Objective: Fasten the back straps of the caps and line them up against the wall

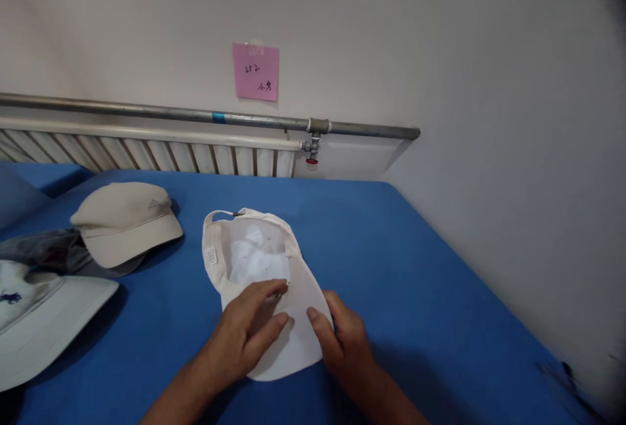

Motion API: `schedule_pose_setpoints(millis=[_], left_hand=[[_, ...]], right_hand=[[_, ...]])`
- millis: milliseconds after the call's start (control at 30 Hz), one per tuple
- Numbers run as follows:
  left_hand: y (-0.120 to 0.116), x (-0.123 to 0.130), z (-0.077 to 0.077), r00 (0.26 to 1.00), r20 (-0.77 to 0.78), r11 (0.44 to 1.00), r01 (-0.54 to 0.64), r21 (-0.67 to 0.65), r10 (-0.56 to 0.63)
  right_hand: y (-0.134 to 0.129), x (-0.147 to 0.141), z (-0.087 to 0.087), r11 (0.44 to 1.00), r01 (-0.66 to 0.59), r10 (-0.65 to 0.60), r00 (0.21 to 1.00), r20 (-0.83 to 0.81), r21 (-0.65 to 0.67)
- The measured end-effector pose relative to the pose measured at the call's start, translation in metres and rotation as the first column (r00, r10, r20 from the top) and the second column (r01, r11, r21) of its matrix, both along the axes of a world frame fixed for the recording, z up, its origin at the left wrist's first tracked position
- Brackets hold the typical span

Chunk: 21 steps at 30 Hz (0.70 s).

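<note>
A white baseball cap [303, 307] lies upside down on the blue surface, its inside facing up and its brim toward me. At the back of the cap a strap with a small buckle arches over the opening, and a small label shows on the inner band. My right hand [347, 340] pinches the right edge of the brim, thumb on top and fingers underneath. Over the left side of the brim, near the crown, is my left hand [249, 327], with thumb and fingers apart and nothing between them. I cannot tell whether its fingertips touch the cloth.
At the left lie a beige cap [122, 216], a dark grey cap [44, 249] partly beneath it, and a pale cap with a dark blue emblem [53, 321]. Behind the blue-covered table [391, 249] run a radiator [186, 154] and a metal pipe [166, 112]. A pink note [255, 73] hangs above.
</note>
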<state>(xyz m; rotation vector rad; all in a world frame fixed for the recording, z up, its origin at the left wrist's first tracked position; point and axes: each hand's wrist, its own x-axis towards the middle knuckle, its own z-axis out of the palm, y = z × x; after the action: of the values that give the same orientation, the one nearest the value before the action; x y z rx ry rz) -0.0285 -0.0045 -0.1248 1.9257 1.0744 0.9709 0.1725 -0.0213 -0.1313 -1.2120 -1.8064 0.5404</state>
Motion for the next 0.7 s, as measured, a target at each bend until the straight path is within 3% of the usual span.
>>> schedule_pose_setpoints(millis=[133, 267, 367, 433, 500, 567, 633, 700], left_hand=[[-0.006, 0.003, -0.001, 0.968, 0.251, 0.976, 0.032, -0.215, 0.024], [-0.012, 0.002, -0.001, 0.867, 0.494, 0.959, 0.086, -0.27, 0.061], [-0.02, 0.0, 0.004, 0.762, 0.638, 0.95, 0.111, -0.293, 0.108], [-0.026, 0.0, 0.011, 0.705, 0.68, 0.932, 0.078, -0.353, 0.198], [-0.031, 0.0, 0.022, 0.658, 0.657, 0.883, -0.025, -0.469, 0.367], [-0.034, 0.001, 0.035, 0.575, 0.608, 0.792, -0.12, -0.599, 0.547], [-0.033, -0.001, 0.046, 0.47, 0.582, 0.703, -0.124, -0.7, 0.663], [-0.029, -0.007, 0.052, 0.37, 0.571, 0.637, -0.077, -0.767, 0.733]], right_hand=[[-0.003, -0.002, 0.009, 0.976, -0.014, -0.005, 0.996, 0.091, 0.217], [-0.013, -0.011, 0.018, 0.867, -0.105, 0.019, 0.984, 0.178, 0.487], [-0.02, -0.02, 0.023, 0.806, -0.141, -0.021, 0.964, 0.265, 0.575], [-0.023, -0.026, 0.026, 0.783, -0.222, 0.027, 0.945, 0.325, 0.582], [-0.023, -0.031, 0.026, 0.78, -0.274, 0.064, 0.929, 0.363, 0.562], [-0.023, -0.033, 0.025, 0.789, -0.289, 0.075, 0.921, 0.382, 0.542], [-0.022, -0.032, 0.022, 0.794, -0.297, 0.122, 0.932, 0.34, 0.53], [-0.021, -0.028, 0.018, 0.843, -0.282, 0.183, 0.951, 0.249, 0.459]])
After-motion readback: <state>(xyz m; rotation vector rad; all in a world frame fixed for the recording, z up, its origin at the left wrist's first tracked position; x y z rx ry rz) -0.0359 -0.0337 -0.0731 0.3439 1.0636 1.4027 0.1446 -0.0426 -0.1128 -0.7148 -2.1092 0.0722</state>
